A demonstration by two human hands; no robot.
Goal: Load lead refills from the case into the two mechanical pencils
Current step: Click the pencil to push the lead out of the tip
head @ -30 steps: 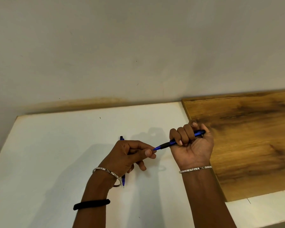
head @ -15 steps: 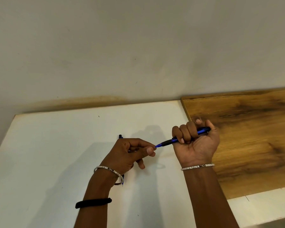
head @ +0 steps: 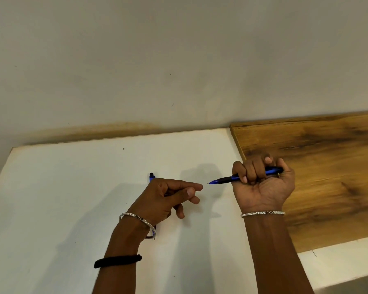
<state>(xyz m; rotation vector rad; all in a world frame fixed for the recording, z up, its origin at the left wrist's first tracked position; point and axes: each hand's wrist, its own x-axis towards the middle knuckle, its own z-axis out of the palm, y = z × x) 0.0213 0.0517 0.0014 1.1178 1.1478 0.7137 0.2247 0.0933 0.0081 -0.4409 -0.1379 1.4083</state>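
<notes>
My right hand (head: 261, 185) grips a blue mechanical pencil (head: 227, 179) in a fist above the white table (head: 62, 198). Its tip points left, and a thin bit of lead sticks out of it. My left hand (head: 168, 198) hovers a short gap to the left of that tip, thumb pressed against forefinger. Whether a lead lies between them is too fine to see. A second blue pencil (head: 151, 177) lies on the table under my left hand, with only its top end and its point by my wrist showing. No lead case is in view.
A brown wooden board (head: 327, 177) lies on the right part of the table, partly under my right hand. A plain wall (head: 179, 60) stands right behind the table. The table's front right edge (head: 348, 279) is near my right forearm.
My left fingers were touching the pencil's tip; they are now apart from it. My right hand has drawn the pencil a little to the right.
</notes>
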